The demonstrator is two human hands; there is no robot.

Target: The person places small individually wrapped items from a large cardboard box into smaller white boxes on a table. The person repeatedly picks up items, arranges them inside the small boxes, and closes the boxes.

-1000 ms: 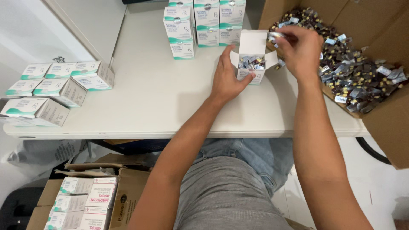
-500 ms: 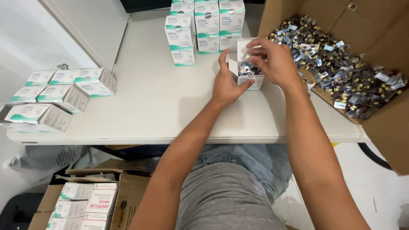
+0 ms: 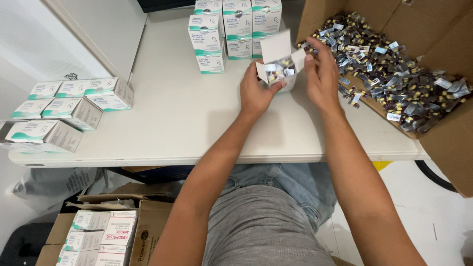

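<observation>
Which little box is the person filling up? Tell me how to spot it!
Look at the white table, then the stack of closed white-and-green boxes at its far edge. Just in front, between the left hand and right hand, sits the small open box. Only it has flaps up and blister strips showing inside.

Stacked white-and-teal cardboard medicine cartons [image 3: 224, 29] stand at the far edge of the white counter [image 3: 162, 123]. More such cartons lie flat in a cluster [image 3: 69, 106] at its left end. Below the counter, a brown cardboard box [image 3: 148, 221] holds white packets [image 3: 98, 236].
</observation>
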